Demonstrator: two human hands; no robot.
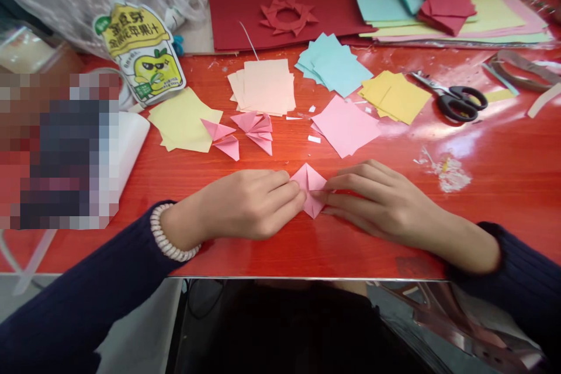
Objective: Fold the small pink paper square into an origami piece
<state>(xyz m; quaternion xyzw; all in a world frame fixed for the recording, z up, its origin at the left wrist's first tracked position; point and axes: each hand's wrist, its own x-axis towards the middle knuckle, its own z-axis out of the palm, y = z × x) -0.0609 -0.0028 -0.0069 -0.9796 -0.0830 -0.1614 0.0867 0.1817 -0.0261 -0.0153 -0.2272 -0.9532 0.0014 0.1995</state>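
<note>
A small pink folded paper (pixel 312 180) lies near the table's front edge, turned like a diamond with a crease down its middle. My left hand (pixel 249 203) grips its left side, the fingers pressed together. From the right, my right hand (pixel 381 201) holds the opposite corner between thumb and fingers. Folded pink pieces (pixel 258 131) and a pair of smaller pink triangles (pixel 225 139) rest just beyond my left hand. Past my right hand sit flat pink squares (pixel 346 125).
Behind are stacks of yellow-green (pixel 186 120), peach (pixel 267 86), blue (pixel 335 64) and yellow paper (pixel 397 96). Black-handled scissors (pixel 458 102) lie at right, near white scraps (pixel 453 175). A juice pouch (pixel 146 64) stands back left; a red folded ring (pixel 288 16) lies on red card (pixel 228 6).
</note>
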